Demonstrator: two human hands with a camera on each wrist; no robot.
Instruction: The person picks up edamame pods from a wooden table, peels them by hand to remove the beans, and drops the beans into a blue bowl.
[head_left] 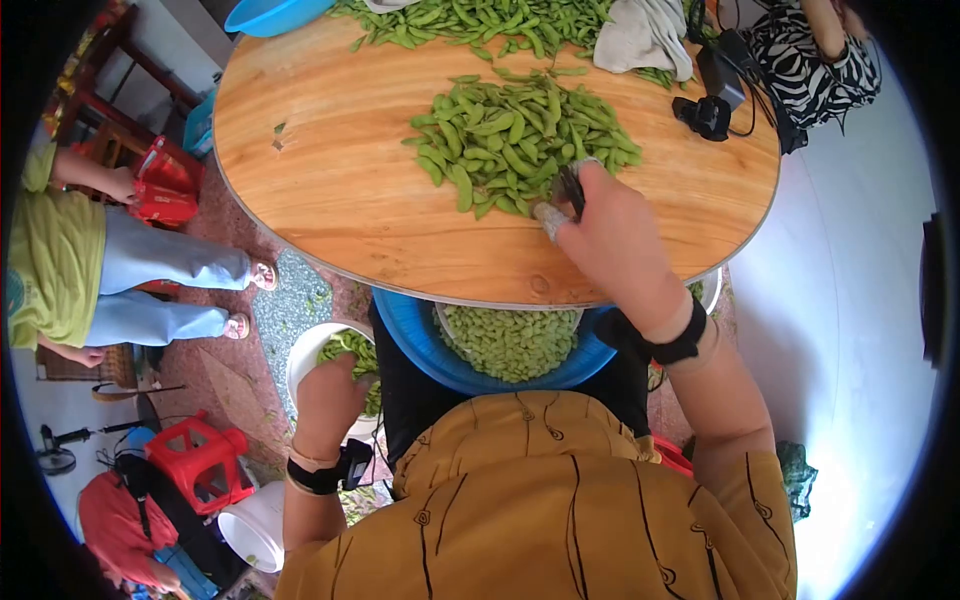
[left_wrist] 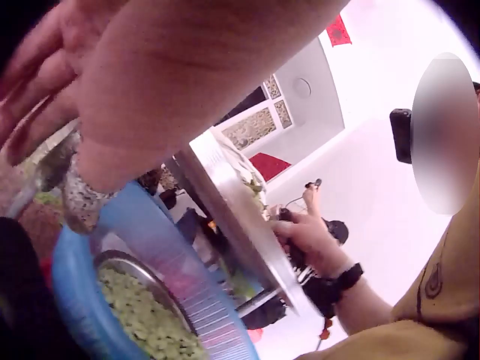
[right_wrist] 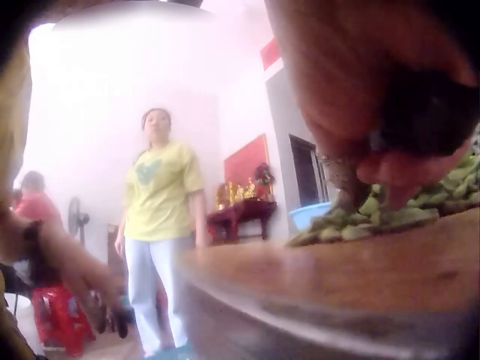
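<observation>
My right hand [head_left: 622, 235] is at the near edge of a heap of green soybean pods [head_left: 520, 140] on the round wooden table [head_left: 340, 210]. It grips a black-handled tool [head_left: 572, 188], whose working end is hidden. Wrappings cover its thumb and forefinger. Below the table edge at left, my left hand [head_left: 330, 400] hangs over a white bucket [head_left: 303, 362] with green pods inside. The left wrist view shows its fingers loosely extended, with a speckled wrapping [left_wrist: 81, 199] on a digit. Shelled beans [head_left: 515, 345] fill a bowl inside a blue basin [head_left: 400, 335] at my lap.
More pods [head_left: 440, 25], a pale cloth [head_left: 645, 40] and a black device with cables [head_left: 705, 115] lie across the table. A person in a yellow-green shirt [head_left: 60, 240] stands at left. Red stools [head_left: 200, 462] and another white bucket [head_left: 255, 530] stand on the floor.
</observation>
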